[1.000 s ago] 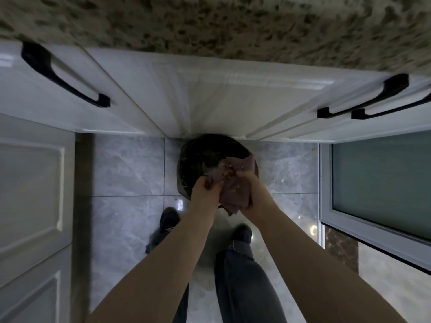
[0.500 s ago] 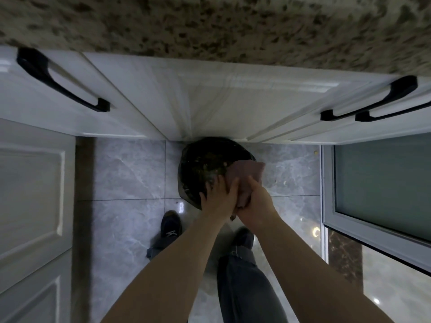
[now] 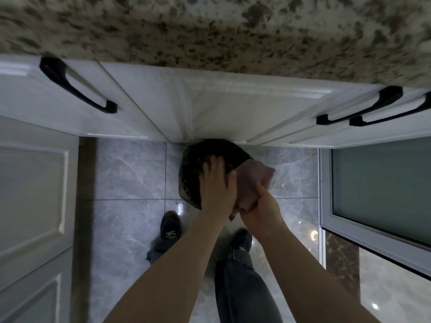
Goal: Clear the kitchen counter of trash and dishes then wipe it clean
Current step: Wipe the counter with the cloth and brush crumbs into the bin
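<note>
Standing at the counter's edge, the person holds both hands together over a black-lined trash bin (image 3: 190, 183) on the grey tiled floor (image 3: 126, 173). The right hand (image 3: 261, 206) grips a pinkish cloth (image 3: 253, 180), its fingers curled round the lower bunched part while the rest of the cloth fans out above the bin's right rim. The left hand (image 3: 215, 185) lies flat, fingers straight and close together, its palm pressed against the cloth's left side and its fingertips reaching over the bin's opening. The two hands touch each other at the cloth.

The bin stands just against the foot of the white cabinets (image 3: 210, 106), partly tucked below them. Above the cabinets runs the speckled stone counter (image 3: 210, 31), blurred across the top of the view. Black handles (image 3: 77, 87) sit on the cabinet fronts at left and right. A white panelled door (image 3: 32, 194) fills the left side, and a frosted glass door (image 3: 382, 190) stands at right. Below the hands, two dark shoes (image 3: 171, 227) and dark trouser legs (image 3: 242, 287) show on the tiles.
</note>
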